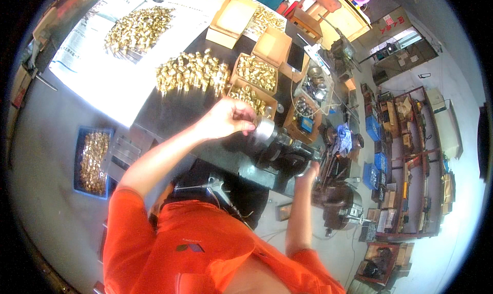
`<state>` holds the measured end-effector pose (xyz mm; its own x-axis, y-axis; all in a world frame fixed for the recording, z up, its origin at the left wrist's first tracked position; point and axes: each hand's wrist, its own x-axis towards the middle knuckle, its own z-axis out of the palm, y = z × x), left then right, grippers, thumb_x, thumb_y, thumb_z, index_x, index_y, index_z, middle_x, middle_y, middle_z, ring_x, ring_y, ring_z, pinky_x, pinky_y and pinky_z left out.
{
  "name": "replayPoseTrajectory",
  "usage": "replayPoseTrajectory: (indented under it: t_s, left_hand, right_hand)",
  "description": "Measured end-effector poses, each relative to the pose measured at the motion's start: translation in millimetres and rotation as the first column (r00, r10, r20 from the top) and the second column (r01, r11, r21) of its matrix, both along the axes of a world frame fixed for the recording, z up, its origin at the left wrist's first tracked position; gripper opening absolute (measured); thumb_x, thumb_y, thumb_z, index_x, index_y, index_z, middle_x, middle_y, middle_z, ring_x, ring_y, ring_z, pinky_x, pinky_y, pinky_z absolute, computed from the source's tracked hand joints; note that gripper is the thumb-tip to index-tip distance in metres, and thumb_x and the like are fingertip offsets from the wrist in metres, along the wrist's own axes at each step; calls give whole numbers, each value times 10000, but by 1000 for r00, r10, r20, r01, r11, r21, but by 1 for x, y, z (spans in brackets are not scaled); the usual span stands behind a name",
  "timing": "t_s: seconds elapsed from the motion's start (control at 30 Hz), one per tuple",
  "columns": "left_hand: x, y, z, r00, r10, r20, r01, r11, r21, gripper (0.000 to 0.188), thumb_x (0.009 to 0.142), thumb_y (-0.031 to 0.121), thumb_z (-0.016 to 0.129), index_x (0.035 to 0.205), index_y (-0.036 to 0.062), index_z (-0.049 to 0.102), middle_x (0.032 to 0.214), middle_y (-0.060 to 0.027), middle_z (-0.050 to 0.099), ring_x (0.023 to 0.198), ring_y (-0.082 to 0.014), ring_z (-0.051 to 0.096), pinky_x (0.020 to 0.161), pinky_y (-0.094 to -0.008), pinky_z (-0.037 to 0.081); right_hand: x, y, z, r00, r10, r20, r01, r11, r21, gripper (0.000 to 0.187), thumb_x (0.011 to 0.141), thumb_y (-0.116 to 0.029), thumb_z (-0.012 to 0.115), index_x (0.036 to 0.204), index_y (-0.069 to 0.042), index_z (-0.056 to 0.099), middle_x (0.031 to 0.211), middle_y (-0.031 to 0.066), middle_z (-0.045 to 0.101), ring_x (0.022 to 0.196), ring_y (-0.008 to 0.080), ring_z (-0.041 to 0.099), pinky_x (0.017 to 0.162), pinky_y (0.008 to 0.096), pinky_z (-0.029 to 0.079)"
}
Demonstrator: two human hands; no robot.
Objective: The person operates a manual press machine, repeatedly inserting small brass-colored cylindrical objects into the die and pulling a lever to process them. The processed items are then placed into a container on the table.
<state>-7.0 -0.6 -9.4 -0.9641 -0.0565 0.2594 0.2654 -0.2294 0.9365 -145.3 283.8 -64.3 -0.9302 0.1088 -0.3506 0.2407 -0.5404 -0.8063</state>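
My left hand (231, 118) is closed, thumb and fingers pinched at the face of a silver round chuck (265, 131). Whatever sits between the fingertips is too small to make out. The chuck belongs to a dark bench machine (285, 154) on the black table. At the machine's right end, my right hand (309, 170) reaches up against it, its fingers mostly hidden behind the machine. Just beyond my left hand, a cardboard box holds small brass fittings (247, 94), and a second box holds more brass fittings (256, 72). A loose heap of brass fittings (192, 74) lies left of them.
Another brass heap (138, 31) lies on newspaper (84, 52). Open cardboard boxes (233, 17) stand at the back. A blue crate (76, 163) of metal parts is at lower left. A dark motor-like machine (336, 206) and a loaded shelf (403, 165) are on the right.
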Motion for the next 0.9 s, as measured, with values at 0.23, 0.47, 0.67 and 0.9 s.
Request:
replayPoseTrajectory:
  t_s: [0.23,0.47,0.67,0.9]
  left_hand:
    - [0,3,2,999,-16,49,14,999,44,92,764,3,622,836,-27,573,725,-60,595,612,-115,572,603,-248,479]
    - [-4,7,9,994,8,110,-9,1000,7,113,810,78,596,832,-31,576,697,-73,594,581,-123,576,550,-245,485]
    - [-1,6,13,990,19,143,-29,997,69,135,817,107,593,825,-28,578,685,-75,591,570,-127,574,540,-243,482]
    - [0,6,11,987,4,161,-24,992,120,166,813,146,601,823,-19,584,678,-76,588,563,-129,571,535,-244,479]
  right_hand:
    - [15,47,-7,996,11,88,-15,999,41,179,811,-185,411,795,-41,516,558,-31,310,439,77,214,356,209,156]
    - [-68,45,-36,959,146,-243,-95,973,210,179,795,-171,492,883,-42,580,692,39,535,614,166,504,578,290,413]
    - [-29,3,76,902,54,-429,0,992,124,134,819,-110,463,695,-57,468,528,-37,293,449,72,245,408,226,212]
    - [40,56,48,910,95,-403,-126,991,-53,155,838,-140,408,717,-64,468,539,-30,272,430,68,205,375,199,174]
